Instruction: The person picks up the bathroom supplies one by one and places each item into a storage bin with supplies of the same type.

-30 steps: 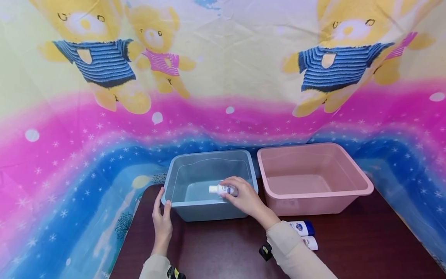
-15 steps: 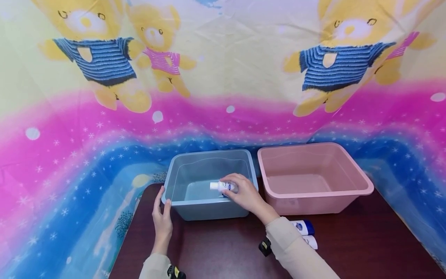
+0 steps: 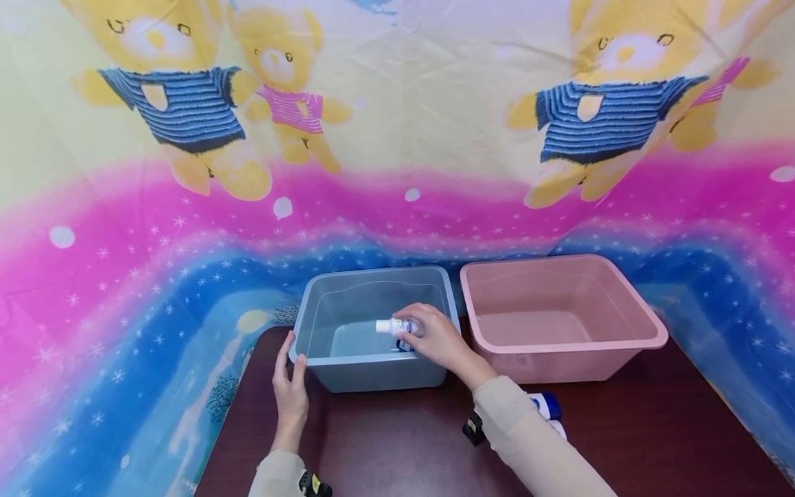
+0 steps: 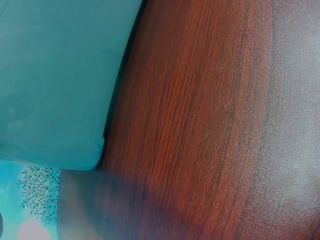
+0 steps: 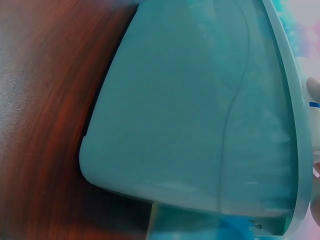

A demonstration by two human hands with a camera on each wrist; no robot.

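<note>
My right hand (image 3: 437, 338) holds a small clear bottle with a white cap (image 3: 400, 326) sideways over the grey-blue plastic basin (image 3: 379, 376). The cap points left. Below the bottle, a dark blue item (image 3: 405, 346) shows, partly hidden by the hand; its kind cannot be made out. My left hand (image 3: 290, 397) rests against the basin's left front corner with thumb and fingers fairly straight. The right wrist view shows the basin's outer wall (image 5: 185, 115), with bits of the fingers and bottle at the right edge. In the left wrist view, the basin's lower side (image 4: 60, 85) appears without the hand.
A pink basin (image 3: 559, 362) stands to the right on the dark wooden table (image 3: 385, 442). Near it lie a white bottle with a blue cap (image 3: 548, 406) and another white bottle (image 3: 560, 429), both partly behind my right sleeve. A patterned cloth (image 3: 397, 138) hangs behind.
My right hand has lifted the clear bottle slightly, and the dark blue item below it shows more. The right sleeve covers more of the white bottles. My left hand stays at the basin's corner.
</note>
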